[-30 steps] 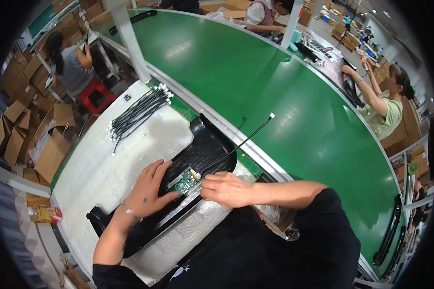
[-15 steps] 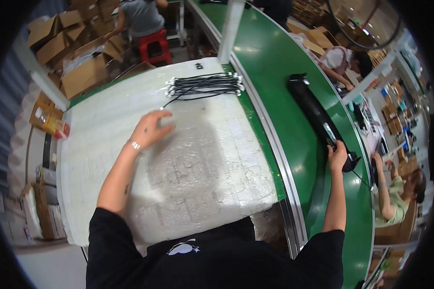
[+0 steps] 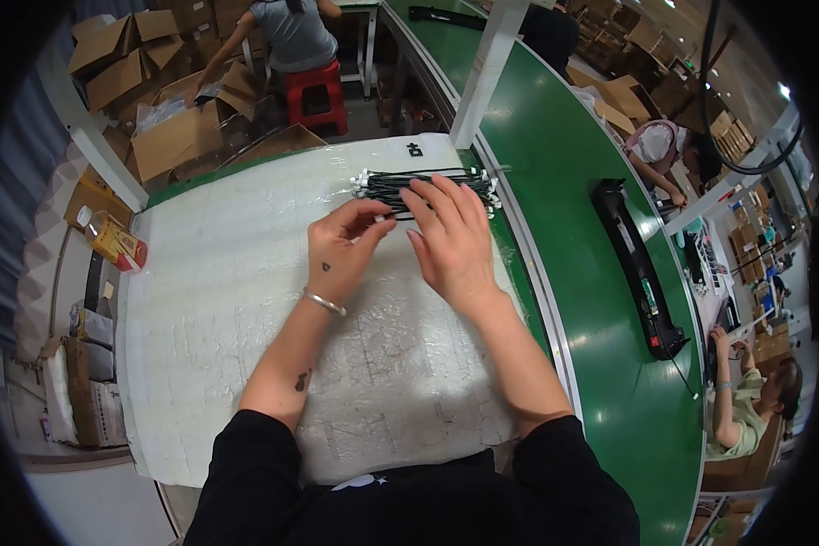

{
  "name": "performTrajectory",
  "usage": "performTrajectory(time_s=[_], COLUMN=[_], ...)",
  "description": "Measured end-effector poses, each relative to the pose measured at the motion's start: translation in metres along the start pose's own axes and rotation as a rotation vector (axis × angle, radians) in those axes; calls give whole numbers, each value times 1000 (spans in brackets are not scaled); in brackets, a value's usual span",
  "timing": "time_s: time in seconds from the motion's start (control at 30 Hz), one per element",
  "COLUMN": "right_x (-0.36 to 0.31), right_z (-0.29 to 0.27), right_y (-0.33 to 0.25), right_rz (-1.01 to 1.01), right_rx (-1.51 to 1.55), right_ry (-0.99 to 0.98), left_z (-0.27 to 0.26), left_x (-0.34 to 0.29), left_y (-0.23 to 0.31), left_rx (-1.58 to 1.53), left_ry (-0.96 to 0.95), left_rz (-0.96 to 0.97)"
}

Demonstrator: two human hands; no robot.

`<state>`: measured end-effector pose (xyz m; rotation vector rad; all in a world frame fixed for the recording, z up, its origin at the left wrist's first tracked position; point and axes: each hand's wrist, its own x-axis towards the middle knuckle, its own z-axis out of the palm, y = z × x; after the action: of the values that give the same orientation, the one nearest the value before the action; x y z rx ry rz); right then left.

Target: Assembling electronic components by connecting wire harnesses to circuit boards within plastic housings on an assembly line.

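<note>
A bundle of black cables [image 3: 387, 185] with white plugs at both ends lies across the far part of the white work surface [image 3: 218, 300]. At its near left side, my left hand [image 3: 341, 247] pinches one cable near its white plug [image 3: 381, 218]. My right hand [image 3: 457, 241] reaches over the bundle's right half, fingers apart and slightly bent, hiding some of the cables. Away to the right, a long black curved housing [image 3: 637, 264] rests untouched on the green conveyor belt [image 3: 564, 227], a thin cable trailing from its near end.
A metal rail divides the work surface from the belt, and a white post [image 3: 487, 77] rises at the far corner. Small black pieces [image 3: 415, 149] lie beyond the cables. A bottle [image 3: 111, 241] stands at the left edge. Co-workers sit beyond and across the belt.
My right hand has let go of the black housing and swung left over the cables. My left hand has moved right to the bundle's near left end and closed on a cable.
</note>
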<state>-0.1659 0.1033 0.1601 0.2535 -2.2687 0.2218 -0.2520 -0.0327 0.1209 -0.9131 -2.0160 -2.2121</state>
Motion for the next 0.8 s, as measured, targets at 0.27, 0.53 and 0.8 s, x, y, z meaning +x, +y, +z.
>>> performTrajectory(time_s=[0.27, 0.53, 0.8], right_x=[-14, -56, -60], right_z=[32, 78, 84], right_y=[10, 29, 66], right_rz=[169, 379, 448], right_rx=[-83, 6, -52], right_ry=[-141, -272, -213], left_z=[-2, 0, 4], left_x=[6, -5, -4], left_y=[-22, -70, -69], left_rx=[-139, 221, 206], left_ry=[-159, -305, -278], left_rz=[-177, -296, -298])
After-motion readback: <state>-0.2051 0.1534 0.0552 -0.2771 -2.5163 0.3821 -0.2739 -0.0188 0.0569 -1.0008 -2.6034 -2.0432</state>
